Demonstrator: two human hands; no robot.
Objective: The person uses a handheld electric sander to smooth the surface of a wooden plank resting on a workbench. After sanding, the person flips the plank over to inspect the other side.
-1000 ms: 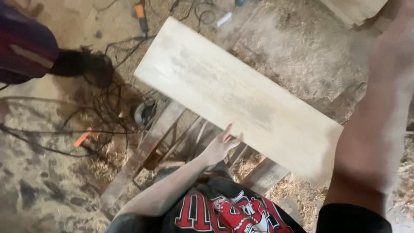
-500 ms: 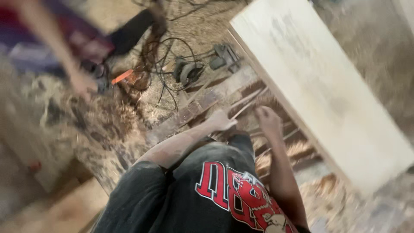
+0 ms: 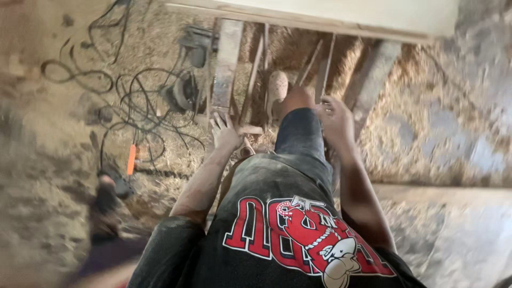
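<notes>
Two bare hands work low in the head view, close to a rough wooden frame [image 3: 228, 64] of slats and metal rods that stands on the sawdust-strewn floor [image 3: 437, 128]. The left hand [image 3: 225, 133] lies flat against the lower end of the frame's broad upright slat, fingers [image 3: 216, 121] spread apart and pointing up along the wood, clamped on nothing. The right hand [image 3: 336, 120] sits just right of the person's raised knee [image 3: 298, 101], beside two thin rods [image 3: 325, 66] that slant down from above; its fingers are curled in toward the rods, but blur keeps me from telling whether they grip one or only touch it.

Between the hands rises the person's dark trouser leg, and a pale dusty shoe [image 3: 277, 88] rests inside the frame, just left of the knee. Across the top edge runs a long pale board [image 3: 330, 16], lying over the upper ends of the slats and rods. To the right of the rods a thicker grey post [image 3: 373, 72] leans down from the board.

Left of the frame, a tangle of black cables [image 3: 133, 101] loops over the floor around a dark round power tool [image 3: 184, 90], with another dark tool [image 3: 194, 45] above it near the board. An orange-handled tool [image 3: 130, 159] lies among the cables further left. At the lower left, well apart from the hands, stands another person's dark shoe [image 3: 106, 197]. The person's black shirt with a red and white print [image 3: 298, 234] fills the bottom of the view.
</notes>
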